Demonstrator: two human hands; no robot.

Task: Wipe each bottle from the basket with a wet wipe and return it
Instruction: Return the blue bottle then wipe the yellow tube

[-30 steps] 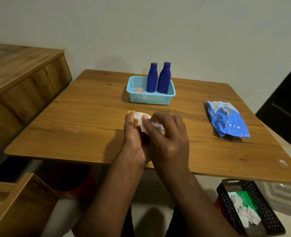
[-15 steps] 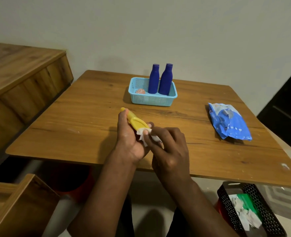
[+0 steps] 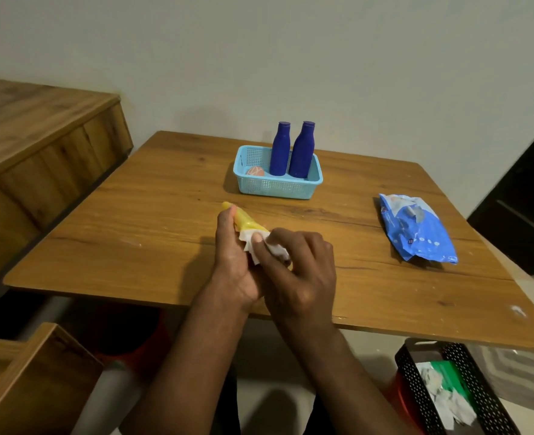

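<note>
My left hand (image 3: 232, 265) grips a yellow bottle (image 3: 243, 219) above the near middle of the wooden table (image 3: 133, 233), its cap end pointing away to the left. My right hand (image 3: 297, 274) presses a white wet wipe (image 3: 261, 248) around the bottle's lower part. The bottle's base is hidden by the hands. Farther back stands a light blue basket (image 3: 278, 188) with two upright dark blue bottles (image 3: 279, 150) (image 3: 302, 152) and a small orange object (image 3: 255, 171) inside.
A blue wet-wipe pack (image 3: 416, 229) lies on the table's right side. On the floor at the lower right is a black perforated bin (image 3: 454, 394) with used wipes. Wooden furniture (image 3: 39, 146) stands along the left, with a wooden piece (image 3: 30, 378) at the lower left.
The wipe has slid from the bottle's upper end down toward its base, uncovering the yellow neck and cap. Both hands stayed above the same part of the table.
</note>
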